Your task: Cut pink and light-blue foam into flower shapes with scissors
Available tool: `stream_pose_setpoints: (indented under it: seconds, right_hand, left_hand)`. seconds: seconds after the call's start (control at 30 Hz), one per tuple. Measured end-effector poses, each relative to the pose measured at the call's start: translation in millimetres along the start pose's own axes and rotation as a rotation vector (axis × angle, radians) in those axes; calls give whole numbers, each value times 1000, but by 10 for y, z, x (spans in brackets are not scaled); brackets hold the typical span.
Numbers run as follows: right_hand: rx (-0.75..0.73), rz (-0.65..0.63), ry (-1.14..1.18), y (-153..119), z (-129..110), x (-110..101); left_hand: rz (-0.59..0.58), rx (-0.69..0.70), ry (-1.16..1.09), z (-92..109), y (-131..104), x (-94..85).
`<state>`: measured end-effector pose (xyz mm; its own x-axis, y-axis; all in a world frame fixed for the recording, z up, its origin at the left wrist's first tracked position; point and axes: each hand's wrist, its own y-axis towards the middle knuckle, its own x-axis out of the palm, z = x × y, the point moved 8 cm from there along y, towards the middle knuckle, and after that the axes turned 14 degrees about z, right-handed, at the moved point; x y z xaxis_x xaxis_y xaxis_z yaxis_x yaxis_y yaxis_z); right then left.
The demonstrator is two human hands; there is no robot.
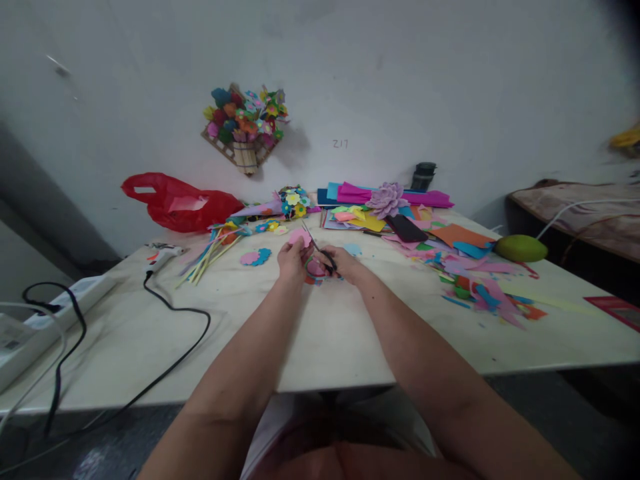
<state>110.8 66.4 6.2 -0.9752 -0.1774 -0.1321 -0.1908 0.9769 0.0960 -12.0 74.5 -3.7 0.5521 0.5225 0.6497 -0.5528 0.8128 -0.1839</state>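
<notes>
In the middle of the table, my left hand (291, 259) pinches a pink paper flower piece (300, 236). My right hand (344, 263) is closed around a pair of scissors (327, 257) with dark handles, their blades pointing up and left beside the pink piece. Small coloured scraps (316, 272) lie under my hands, partly hidden by them. Left of my left hand, scalloped pink and blue flower cut-outs (256, 257) rest flat on the table. A small light-blue piece (353, 249) lies just beyond my right hand.
A glue gun (165, 257) with a black cord and a white power strip (65, 307) are on the left. A red plastic bag (185, 207) stands behind. Coloured sheets (400, 195), a dark phone-like slab (407, 228), paper scraps (480, 287) and a green oval object (521, 248) occupy the right.
</notes>
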Motion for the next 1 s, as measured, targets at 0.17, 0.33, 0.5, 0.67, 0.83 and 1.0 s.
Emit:
stream_pose_setpoints:
  seconds: [0.17, 0.33, 0.5, 0.67, 0.83, 1.0]
  right_hand:
    - [5, -3, -9, 20, 24, -12]
    - [-29, -63, -15, 36, 40, -42]
    - [-48, -125, 27, 28, 24, -102]
    - [-43, -123, 12, 42, 37, -163]
    - [-57, -120, -4, 59, 40, -195]
    - [-71, -123, -43, 52, 34, -198]
  left_hand:
    - [-20, 29, 15, 27, 35, -5]
    - [-72, 59, 54, 85, 57, 0]
    - [-195, 56, 135, 125, 43, 52]
    - [-276, 55, 189, 108, 46, 84]
    - [-285, 26, 184, 114, 25, 91]
    - [-273, 16, 171, 133, 21, 87]
